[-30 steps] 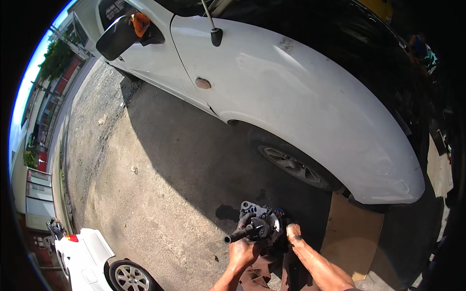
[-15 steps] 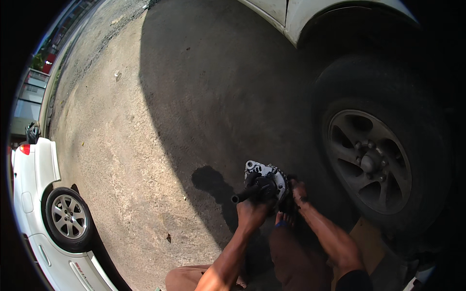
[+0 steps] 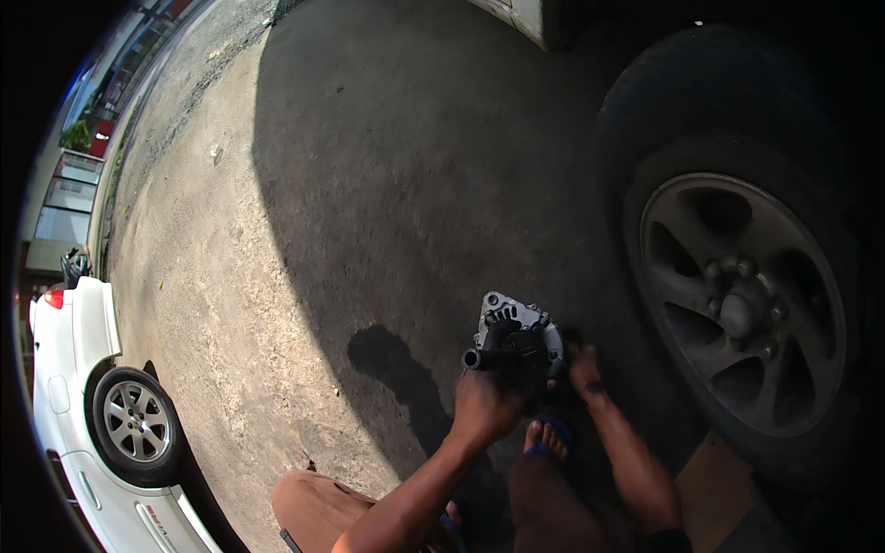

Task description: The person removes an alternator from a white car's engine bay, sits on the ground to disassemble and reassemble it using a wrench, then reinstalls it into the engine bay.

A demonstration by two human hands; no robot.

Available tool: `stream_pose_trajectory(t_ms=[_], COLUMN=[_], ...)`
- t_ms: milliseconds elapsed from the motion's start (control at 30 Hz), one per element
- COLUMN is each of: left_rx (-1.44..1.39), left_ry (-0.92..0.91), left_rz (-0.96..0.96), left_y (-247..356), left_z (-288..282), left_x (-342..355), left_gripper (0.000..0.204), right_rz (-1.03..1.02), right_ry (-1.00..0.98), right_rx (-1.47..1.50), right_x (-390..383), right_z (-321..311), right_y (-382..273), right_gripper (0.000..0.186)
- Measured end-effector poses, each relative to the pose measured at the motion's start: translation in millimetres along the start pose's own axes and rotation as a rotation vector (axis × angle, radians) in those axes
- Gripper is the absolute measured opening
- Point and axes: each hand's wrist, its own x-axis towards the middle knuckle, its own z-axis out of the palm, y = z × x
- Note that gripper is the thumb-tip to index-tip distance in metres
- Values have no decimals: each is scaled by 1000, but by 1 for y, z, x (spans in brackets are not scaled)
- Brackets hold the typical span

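An alternator, silver-cased with a black rear part, is held tilted low over the shaded ground. From its near left side sticks out a black tube with an open round end. My left hand is closed around the black part just below this tube; its fingertips are hidden behind the wrist and the part. At the alternator's right side is my right hand, with its fingers curled in deep shadow. What those fingers grip cannot be made out. My foot in a blue sandal rests on the ground just below the alternator.
A large dark tyre with a grey alloy wheel stands close on the right, beneath a white vehicle body. A tan board lies by the tyre. Another white car is parked left on the sunlit concrete.
The alternator and both hands have shifted slightly right in the picture, and the tube end now points more toward me. The view has moved too, so the big wheel looks nearer.
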Motion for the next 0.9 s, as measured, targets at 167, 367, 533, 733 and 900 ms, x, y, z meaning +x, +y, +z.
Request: stream_pose_trajectory(t_ms=[167, 367, 533, 733, 900], left_rx=[145, -143, -817, -941, -1098], left_ry=[-154, 212, 295, 204, 208], left_rz=[41, -54, -270, -95, -53], left_y=[6, 10, 5, -15, -22], left_z=[-18, -63, -99, -83, -74], left_x=[-15, -7, 48, 94, 128], left_gripper=[64, 54, 34, 33, 20], right_rz=[126, 382, 67, -224, -279], right_ry=[23, 202, 377, 274, 164], right_rx=[366, 475, 563, 264, 160], right_x=[-3, -9, -24, -18, -10], right_z=[-10, -62, -114, -137, -137], right_y=[7, -45, -122, -185, -199], right_gripper=[34, 45, 54, 63, 76])
